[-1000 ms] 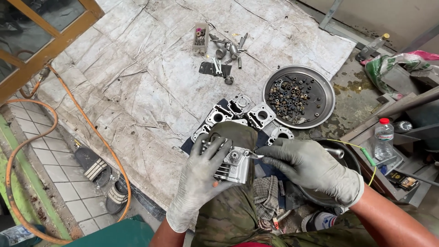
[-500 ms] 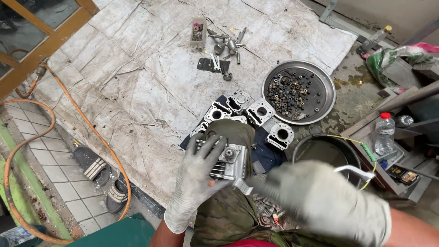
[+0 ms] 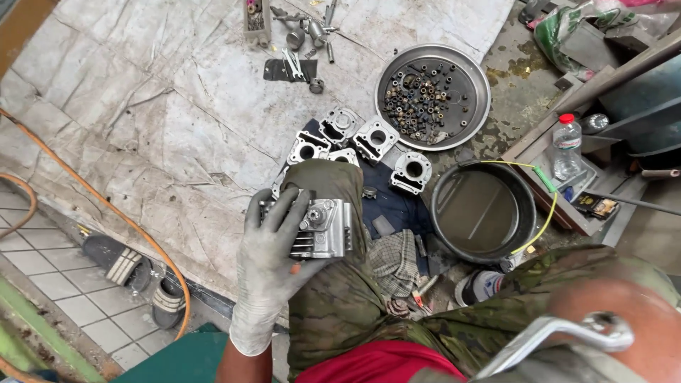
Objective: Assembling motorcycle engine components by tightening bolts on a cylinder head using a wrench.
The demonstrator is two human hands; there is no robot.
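My left hand [image 3: 269,262], in a dirty grey glove, grips a finned silver engine cylinder head [image 3: 323,227] that rests on my camouflage-clad knee [image 3: 333,305]. My right hand [image 3: 560,370] is very close to the camera at the bottom right. Only a strip of its glove shows, closed around a bent chrome tool [image 3: 567,330], with my bare forearm [image 3: 631,312] behind it. The right hand is well away from the cylinder head.
Several aluminium engine castings [image 3: 372,138] lie on a dark cloth. A round metal tray [image 3: 484,92] holds nuts and bolts. A black basin of dark liquid [image 3: 528,206], a plastic bottle [image 3: 566,145], loose tools [image 3: 305,32], an orange hose [image 3: 92,191] and sandals [image 3: 117,259] surround the worn tarp [image 3: 142,106].
My right hand let go of the cylinder head and swung back toward the camera with a chrome tool. The left hand alone now holds the part on my knee.
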